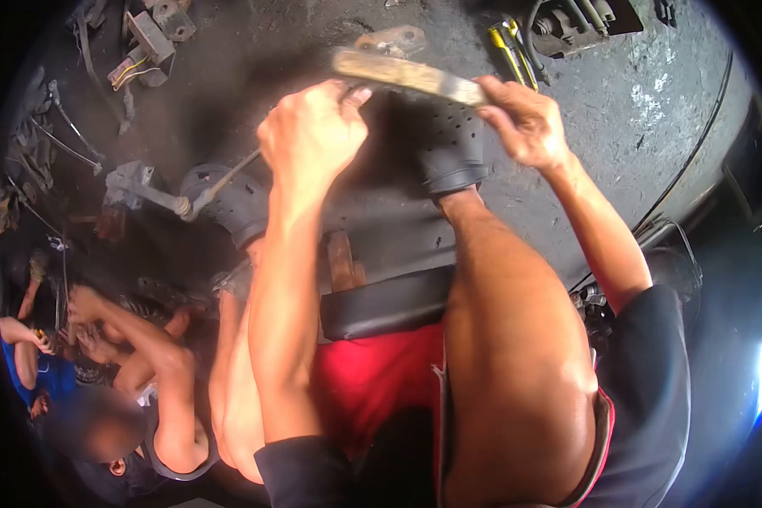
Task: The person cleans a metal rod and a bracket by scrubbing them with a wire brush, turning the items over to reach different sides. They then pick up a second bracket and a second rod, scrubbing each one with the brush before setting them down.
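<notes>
A worn, light-brown wooden piece (406,74) spans the space between my hands, above the dark floor. My right hand (525,123) pinches its right end between thumb and fingers. My left hand (313,127) is closed just under its left end, wrapped round a thin metal rod (229,178) that sticks out to the lower left; the rod's other end is hidden by the fist. Behind the wood lies a rusty metal bracket (394,41) with holes.
Yellow-and-black tools (513,55) lie at the upper right, beside a metal assembly (576,21). Metal scrap (148,51) and a jointed metal part (157,195) are on the left. Two people (173,372) sit at the lower left. My feet flank the work area.
</notes>
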The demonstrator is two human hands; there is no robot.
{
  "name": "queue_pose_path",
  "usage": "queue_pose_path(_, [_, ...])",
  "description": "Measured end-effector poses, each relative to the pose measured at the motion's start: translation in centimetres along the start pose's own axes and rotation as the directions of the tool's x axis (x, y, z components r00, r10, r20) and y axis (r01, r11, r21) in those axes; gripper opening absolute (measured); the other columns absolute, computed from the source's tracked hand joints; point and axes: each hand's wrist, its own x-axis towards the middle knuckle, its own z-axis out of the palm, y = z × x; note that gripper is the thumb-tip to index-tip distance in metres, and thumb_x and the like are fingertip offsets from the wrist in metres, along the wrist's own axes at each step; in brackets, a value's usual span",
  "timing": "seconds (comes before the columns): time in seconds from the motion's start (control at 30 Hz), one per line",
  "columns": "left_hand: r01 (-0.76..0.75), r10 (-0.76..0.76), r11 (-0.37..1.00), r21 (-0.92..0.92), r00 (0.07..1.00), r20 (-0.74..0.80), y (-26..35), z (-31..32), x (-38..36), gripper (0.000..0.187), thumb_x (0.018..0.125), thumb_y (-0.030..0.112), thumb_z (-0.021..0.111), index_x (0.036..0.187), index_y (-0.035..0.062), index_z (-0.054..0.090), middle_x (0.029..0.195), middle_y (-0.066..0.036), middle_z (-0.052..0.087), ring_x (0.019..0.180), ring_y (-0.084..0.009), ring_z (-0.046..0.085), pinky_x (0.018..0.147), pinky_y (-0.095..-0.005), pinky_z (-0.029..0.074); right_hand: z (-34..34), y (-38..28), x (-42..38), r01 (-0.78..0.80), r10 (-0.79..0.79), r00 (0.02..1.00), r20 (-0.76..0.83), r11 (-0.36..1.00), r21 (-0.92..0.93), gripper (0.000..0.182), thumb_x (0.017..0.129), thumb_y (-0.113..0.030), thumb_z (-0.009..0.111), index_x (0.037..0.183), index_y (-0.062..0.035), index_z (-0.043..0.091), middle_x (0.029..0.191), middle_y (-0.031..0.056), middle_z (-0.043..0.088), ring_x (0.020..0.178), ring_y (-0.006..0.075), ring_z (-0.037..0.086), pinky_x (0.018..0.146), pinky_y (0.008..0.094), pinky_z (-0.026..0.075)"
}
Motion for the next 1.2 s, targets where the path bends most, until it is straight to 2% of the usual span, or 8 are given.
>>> queue_pose_path(0.3, [0.026,-0.025,1.000,-0.011,0.998,0.062,0.3,0.1,-0.4,0.027,0.084,0.039,0.067,0.082,0.0125,0.073,0.065,-0.016,0.063,0.068,-0.0385,0.063,0.062,-0.0456,0.049,-4.0,5.2,-1.6,-0.071,0.056,0.991,-0.125,0.991,-0.112,0.030,0.080,-0.008,0.074,0.108,0.0020,0.069,0.085,0.0160,0.070,0.073,0.0233,0.069,0.067,0.0293,0.054])
queue_pose_path(0.37, [0.079,-0.077,0.997,-0.025,0.994,0.073,1.0,0.1,0.1,0.026,0.085,0.038,0.067,0.084,0.0133,0.073,0.068,-0.016,0.064,0.070,-0.0386,0.063,0.064,-0.0452,0.050,-2.3,1.9,0.2,0.125,-0.113,0.976,-0.185,0.991,0.051,0.029,0.080,-0.009,0.075,0.106,0.0022,0.069,0.083,0.0161,0.068,0.071,0.0243,0.068,0.064,0.0308,0.053])
queue_pose_path(0.43, [0.055,-0.057,0.996,-0.071,0.998,-0.026,1.1,-0.6,0.1,0.025,0.084,0.038,0.068,0.087,0.0132,0.074,0.069,-0.016,0.065,0.074,-0.0390,0.064,0.068,-0.0438,0.051,-2.0,-0.2,0.8,0.057,-0.054,0.997,0.049,0.996,-0.067,0.029,0.079,-0.011,0.075,0.105,0.0017,0.069,0.079,0.0153,0.066,0.066,0.0275,0.064,0.061,0.0350,0.051])
queue_pose_path(0.53, [0.123,-0.121,0.992,-0.023,0.989,0.079,1.1,-2.8,0.2,0.025,0.083,0.038,0.069,0.090,0.0136,0.075,0.070,-0.016,0.065,0.073,-0.0367,0.065,0.069,-0.0421,0.051,-3.0,4.7,-1.6,0.081,-0.091,0.993,-0.080,0.989,-0.121,0.028,0.083,-0.012,0.072,0.109,-0.0001,0.069,0.096,0.0169,0.072,0.086,0.0249,0.071,0.077,0.0306,0.056])
queue_pose_path(0.63, [0.151,-0.150,0.986,-0.077,0.988,0.021,0.3,-2.8,0.4,0.029,0.084,0.037,0.071,0.091,0.0089,0.074,0.070,-0.018,0.065,0.071,-0.0338,0.067,0.069,-0.0395,0.051,-5.2,7.9,-4.3,-0.310,0.274,0.939,-0.209,0.937,-0.160,0.027,0.092,-0.015,0.065,0.113,0.0015,0.067,0.106,0.0181,0.071,0.098,0.0223,0.069,0.086,0.0320,0.054])
queue_pose_path(1.0, [0.045,-0.079,0.978,-0.205,0.984,-0.162,-0.3,-0.1,-0.9,0.028,0.079,0.030,0.078,0.089,0.0045,0.075,0.069,-0.018,0.066,0.061,-0.0286,0.066,0.061,-0.0348,0.050,-0.6,-1.4,3.4,-0.534,0.571,0.821,0.004,0.765,0.359,0.047,0.088,-0.035,0.070,0.115,0.0026,0.062,0.094,0.0091,0.068,0.087,0.0119,0.060,0.082,0.0268,0.048])
queue_pose_path(1.1, [-0.020,-0.033,0.972,-0.233,0.975,-0.218,-0.7,0.7,-1.1,0.026,0.079,0.029,0.078,0.088,0.0043,0.074,0.070,-0.018,0.066,0.061,-0.0297,0.066,0.061,-0.0342,0.050,1.0,-1.5,6.0,-0.354,0.367,0.928,-0.065,0.923,0.151,0.041,0.087,-0.030,0.071,0.114,0.0005,0.063,0.087,0.0050,0.065,0.075,0.0090,0.059,0.067,0.0242,0.047])
queue_pose_path(1.2, [-0.084,0.026,0.968,-0.236,0.970,-0.240,-0.6,1.4,-1.3,0.025,0.078,0.028,0.079,0.087,0.0044,0.074,0.073,-0.016,0.067,0.062,-0.0284,0.066,0.060,-0.0334,0.050,0.5,-5.2,9.8,-0.494,0.503,0.860,0.085,0.863,-0.101,0.037,0.084,-0.018,0.069,0.117,-0.0050,0.060,0.099,0.0126,0.069,0.091,0.0265,0.066,0.082,0.0370,0.051])
